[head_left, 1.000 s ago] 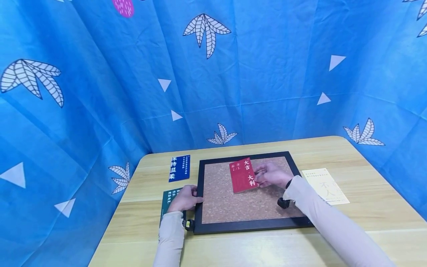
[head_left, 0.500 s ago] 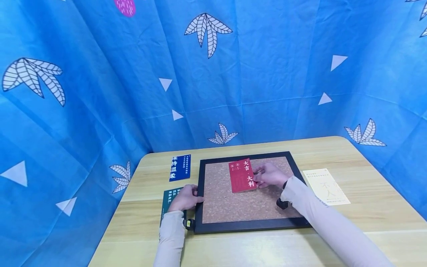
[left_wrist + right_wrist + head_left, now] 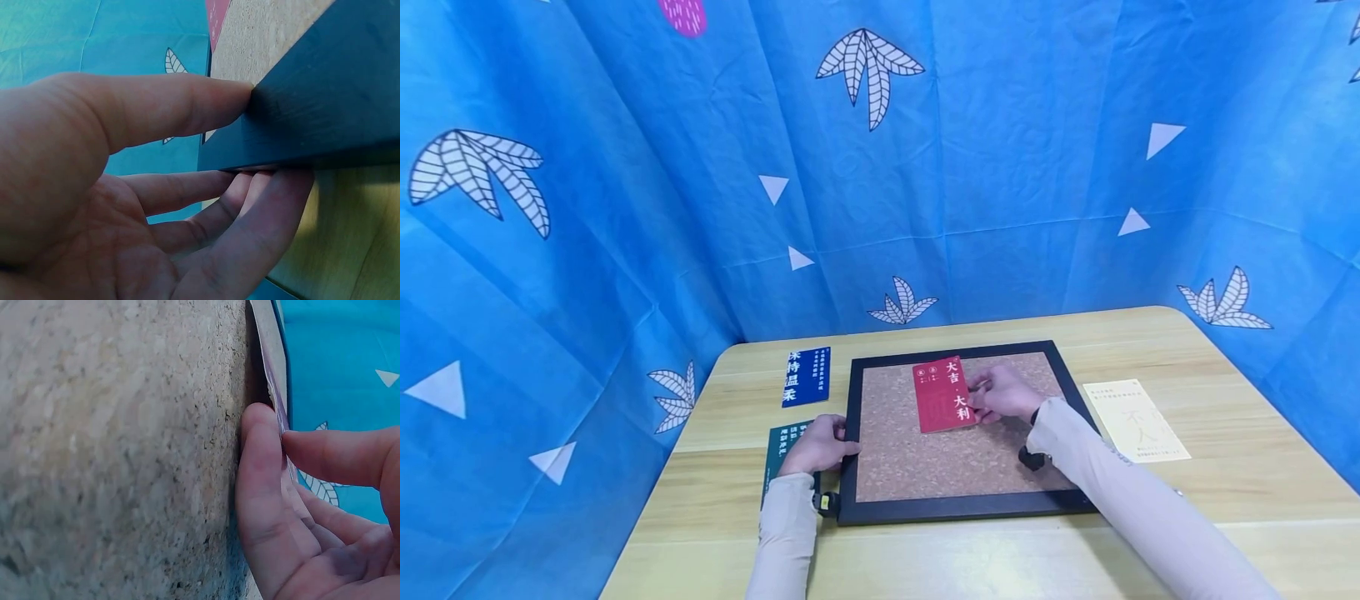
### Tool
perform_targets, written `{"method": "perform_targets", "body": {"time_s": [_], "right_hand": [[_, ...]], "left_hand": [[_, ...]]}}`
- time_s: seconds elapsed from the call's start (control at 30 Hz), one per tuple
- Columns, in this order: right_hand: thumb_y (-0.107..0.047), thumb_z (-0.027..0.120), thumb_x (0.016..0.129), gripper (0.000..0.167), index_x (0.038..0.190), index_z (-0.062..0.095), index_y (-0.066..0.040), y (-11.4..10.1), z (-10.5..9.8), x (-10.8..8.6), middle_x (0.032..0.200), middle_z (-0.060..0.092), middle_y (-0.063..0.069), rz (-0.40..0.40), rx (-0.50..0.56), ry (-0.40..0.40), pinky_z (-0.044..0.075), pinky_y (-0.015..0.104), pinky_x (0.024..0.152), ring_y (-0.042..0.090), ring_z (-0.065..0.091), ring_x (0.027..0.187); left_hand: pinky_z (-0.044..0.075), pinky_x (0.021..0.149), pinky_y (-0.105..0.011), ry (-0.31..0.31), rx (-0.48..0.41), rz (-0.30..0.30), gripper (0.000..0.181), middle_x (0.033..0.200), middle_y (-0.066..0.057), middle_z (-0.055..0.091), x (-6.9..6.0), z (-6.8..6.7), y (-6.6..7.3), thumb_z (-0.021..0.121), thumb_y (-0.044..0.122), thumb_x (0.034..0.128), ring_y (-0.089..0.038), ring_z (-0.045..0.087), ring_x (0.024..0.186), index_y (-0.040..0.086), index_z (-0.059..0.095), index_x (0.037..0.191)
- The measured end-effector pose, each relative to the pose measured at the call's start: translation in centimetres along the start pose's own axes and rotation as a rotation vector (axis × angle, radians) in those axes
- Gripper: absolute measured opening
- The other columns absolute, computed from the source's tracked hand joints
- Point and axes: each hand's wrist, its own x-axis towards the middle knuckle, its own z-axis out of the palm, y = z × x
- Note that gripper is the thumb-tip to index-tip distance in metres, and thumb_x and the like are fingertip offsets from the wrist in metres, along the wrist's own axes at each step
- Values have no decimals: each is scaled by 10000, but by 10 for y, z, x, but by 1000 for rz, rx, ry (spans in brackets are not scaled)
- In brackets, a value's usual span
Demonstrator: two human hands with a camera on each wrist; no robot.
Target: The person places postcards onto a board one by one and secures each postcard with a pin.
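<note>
A red card with white characters is held just over the cork board, which lies flat in its black frame. At the card's right edge, my right hand pinches it between thumb and fingers. The right wrist view shows the card edge-on, with a fingertip between it and the cork. On the frame's left side rests my left hand, gripping it. In the left wrist view the thumb lies on top of the black frame and the other fingers touch its outer side.
Left of the board lie a blue card and a green card, the latter partly covered by the left hand. A pale yellow card is to the right, partly behind the right sleeve. A blue curtain hangs behind the wooden table.
The red card has shifted very slightly left with the right hand and lies a little flatter over the cork. My left hand stays on the frame.
</note>
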Motion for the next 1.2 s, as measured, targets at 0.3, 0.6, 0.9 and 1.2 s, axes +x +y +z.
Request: {"method": "perform_targets", "body": {"time_s": [0.3, 0.6, 0.9, 1.2], "right_hand": [[-22, 670, 953, 383, 1300, 581, 112, -5, 7, 3, 870, 727, 148, -6, -15, -10, 621, 302, 610, 153, 690, 652], [-53, 661, 963, 380, 1299, 577, 102, -9, 16, 7, 848, 713, 114, -5, -51, -23, 575, 254, 567, 149, 671, 662], [-11, 643, 937, 509, 1433, 542, 41, -13, 25, 10, 799, 720, 100, -9, -83, -2, 564, 268, 564, 156, 664, 635], [44, 646, 904, 563, 1458, 549, 17, -20, 33, 11, 741, 714, 111, -23, -67, -12, 532, 246, 523, 149, 622, 565]], "left_hand": [[625, 883, -444, 1, 4, -1, 624, 1261, -194, 638, 0, 0, 1, 768, 166, 928, -261, 663, 1025, -42, 514, 1459], [621, 895, -464, 5, -11, -24, 622, 1254, -184, 639, 3, 2, 0, 770, 154, 926, -264, 659, 1011, -29, 515, 1463], [620, 902, -464, 5, 2, -18, 635, 1271, -197, 640, 3, 1, -1, 774, 165, 926, -278, 657, 1039, -38, 507, 1465], [612, 931, -473, 9, 6, -23, 636, 1283, -193, 641, 1, 1, 1, 775, 170, 925, -282, 654, 1050, -26, 509, 1469]]}}
